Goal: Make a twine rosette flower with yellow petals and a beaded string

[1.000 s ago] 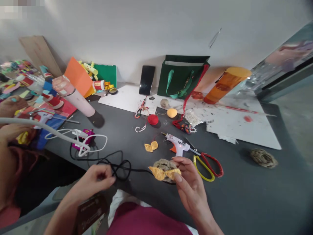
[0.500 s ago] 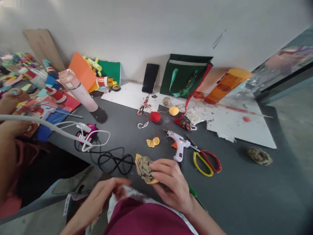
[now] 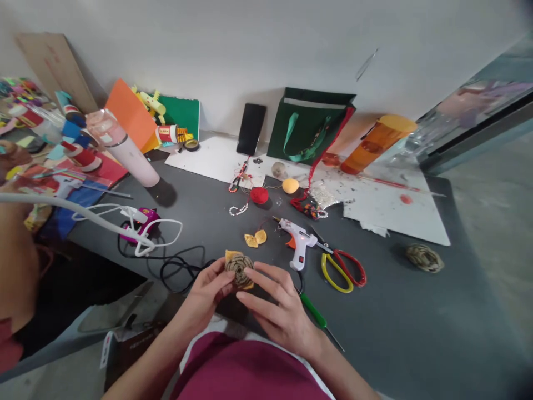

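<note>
A khaki crocheted flower (image 3: 239, 269) with yellow leaves under it is in front of me near the table's front edge. My left hand (image 3: 208, 289) grips its left side, the thumb on top. My right hand (image 3: 278, 303) is at its right side, fingers spread, with a fingertip touching the flower's edge. Small yellow crocheted leaves (image 3: 255, 238) lie just beyond. A white hot glue gun (image 3: 297, 239) rests to the right, beside scissors (image 3: 343, 269) with yellow and red handles. A green-handled tool (image 3: 313, 310) with a thin metal shaft lies by my right wrist.
A second khaki flower (image 3: 425, 258) lies far right. Red yarn (image 3: 259, 195), yellow yarn (image 3: 290, 185), a phone (image 3: 251, 129), a green bag (image 3: 310, 125) and an orange bottle (image 3: 375, 144) are behind. A pink bottle (image 3: 131, 155), cables (image 3: 179, 272) and another person's arm (image 3: 16, 250) are left.
My left hand has come up from near my lap and taken hold of the flower. The right hand's fingers have spread and loosened on it. The view has shifted slightly.
</note>
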`<state>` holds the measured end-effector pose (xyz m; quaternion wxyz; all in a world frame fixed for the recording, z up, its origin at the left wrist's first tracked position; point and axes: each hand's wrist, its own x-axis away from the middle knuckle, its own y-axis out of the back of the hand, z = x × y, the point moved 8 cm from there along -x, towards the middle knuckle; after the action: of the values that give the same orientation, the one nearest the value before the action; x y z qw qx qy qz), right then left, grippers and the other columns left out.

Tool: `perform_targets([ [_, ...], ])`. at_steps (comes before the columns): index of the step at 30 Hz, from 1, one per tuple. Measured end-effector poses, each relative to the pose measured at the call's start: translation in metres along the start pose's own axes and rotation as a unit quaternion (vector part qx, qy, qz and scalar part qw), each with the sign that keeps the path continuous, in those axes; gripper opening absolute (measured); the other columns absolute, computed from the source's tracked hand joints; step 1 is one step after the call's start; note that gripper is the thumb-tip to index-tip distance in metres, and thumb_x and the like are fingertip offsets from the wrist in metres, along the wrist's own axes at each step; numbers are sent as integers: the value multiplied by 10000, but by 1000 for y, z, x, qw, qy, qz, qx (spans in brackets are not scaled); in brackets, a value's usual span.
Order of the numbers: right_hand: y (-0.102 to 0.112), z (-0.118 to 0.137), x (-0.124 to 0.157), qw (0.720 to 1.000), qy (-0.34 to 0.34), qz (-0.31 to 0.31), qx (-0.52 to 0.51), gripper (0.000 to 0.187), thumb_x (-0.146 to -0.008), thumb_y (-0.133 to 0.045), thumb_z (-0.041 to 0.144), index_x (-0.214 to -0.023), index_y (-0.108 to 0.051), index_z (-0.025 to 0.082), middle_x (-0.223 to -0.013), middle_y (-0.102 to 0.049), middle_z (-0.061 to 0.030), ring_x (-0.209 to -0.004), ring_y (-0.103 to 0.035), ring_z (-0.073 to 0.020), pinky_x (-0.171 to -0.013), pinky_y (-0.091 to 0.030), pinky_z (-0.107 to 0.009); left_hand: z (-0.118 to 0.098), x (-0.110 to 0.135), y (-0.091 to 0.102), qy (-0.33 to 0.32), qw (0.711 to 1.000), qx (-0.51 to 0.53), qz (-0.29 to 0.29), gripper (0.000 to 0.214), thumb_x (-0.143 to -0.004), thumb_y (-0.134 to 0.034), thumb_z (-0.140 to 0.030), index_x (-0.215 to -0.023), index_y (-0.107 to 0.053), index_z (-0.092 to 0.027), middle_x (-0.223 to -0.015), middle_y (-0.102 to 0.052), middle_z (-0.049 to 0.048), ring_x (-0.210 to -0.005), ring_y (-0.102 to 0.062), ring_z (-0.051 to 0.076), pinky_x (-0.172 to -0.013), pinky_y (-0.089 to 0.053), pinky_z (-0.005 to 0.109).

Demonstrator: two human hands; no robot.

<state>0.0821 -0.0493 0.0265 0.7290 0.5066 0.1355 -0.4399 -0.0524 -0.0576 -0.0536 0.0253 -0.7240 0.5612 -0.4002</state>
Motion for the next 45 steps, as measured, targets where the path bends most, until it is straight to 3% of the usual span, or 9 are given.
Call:
perform_targets([
  [5, 14, -13, 8, 986, -98, -37, -127, 113, -928, -566, 204, -947, -674, 230, -1055, -723, -80, -1106, -607, -251, -856, -555, -420, -13, -16, 0, -16, 997, -71, 11, 368, -665, -796, -297, -990, -714, -145, -979, -747, 96, -822, -698, 211, -705, -537, 268],
  [11, 15, -16, 18, 997, -78, 25, 5, 140, -882, -608, 119, -940, -682, 222, -1054, -726, -78, -1065, -615, -253, -846, -498, -430, -42, -48, 6, -70, 964, -254, 31, 519, -705, -718, -293, -1193, -649, -131, -1181, -706, 112, -1089, -638, 254, -941, -478, 332],
  [21, 19, -12, 21, 996, -51, 26, 71, 142, -885, -602, 120, -955, -689, 207, -1109, -736, -71, -1152, -601, -233, -907, -480, -395, -71, -70, -10, -193, 780, -590, 80, 378, -823, -573, -299, -1149, -692, -148, -1069, -690, 125, -874, -649, 229, -882, -474, 367],
  [26, 13, -14, 19, 992, -22, 50, 117, 166, -905, -573, 128, -1001, -682, 209, -1198, -720, -29, -1263, -540, -234, -991, -432, -407, -95, -48, -14, -287, 696, -657, -34, 364, -842, -569, -332, -1155, -688, -188, -1058, -661, 115, -946, -610, 266, -930, -442, 391],
  [30, 8, -11, 18, 990, 3, 68, 124, 169, -916, -555, 131, -1009, -678, 199, -1241, -700, -22, -1306, -506, -232, -1033, -391, -420, -92, -22, -31, -315, 744, -589, -15, 214, -854, -585, -314, -969, -742, -225, -959, -699, 74, -932, -612, 236, -892, -447, 334],
  [34, 3, -4, 13, 989, 39, 87, 110, 201, -942, -494, 120, -1012, -675, 173, -1224, -707, -31, -1318, -494, -203, -1055, -374, -409, -60, -15, -49, -184, 859, -467, 97, 280, -900, -520, -359, -927, -751, -202, -928, -730, 67, -879, -638, 210, -773, -470, 283],
  [38, -1, 2, 7, 989, 66, 79, 104, 209, -949, -482, 120, -941, -682, 180, -1093, -750, -31, -1292, -514, -171, -1080, -368, -371, -32, -13, -61, -107, 900, -392, 160, 248, -829, -609, -371, -905, -746, -177, -861, -739, 60, -816, -640, 202, -752, -472, 279],
  [41, -3, 7, 5, 990, 71, 82, 92, 230, -945, -470, 102, -913, -683, 184, -1034, -758, -34, -1250, -551, -167, -1065, -389, -363, -27, -14, -56, -118, 909, -382, 118, 161, -742, -702, -325, -783, -724, -170, -737, -704, 35, -697, -607, 168, -673, -456, 256],
  [45, 2, 9, 8, 995, 60, 60, 46, 93, -921, -585, 160, -915, -676, 176, -998, -772, -30, -1131, -636, -159, -981, -461, -346, -44, -7, -16, -150, 919, -364, -33, 227, -768, -661, -382, -676, -679, -176, -527, -563, -23, -507, -484, 114, -521, -377, 227],
])
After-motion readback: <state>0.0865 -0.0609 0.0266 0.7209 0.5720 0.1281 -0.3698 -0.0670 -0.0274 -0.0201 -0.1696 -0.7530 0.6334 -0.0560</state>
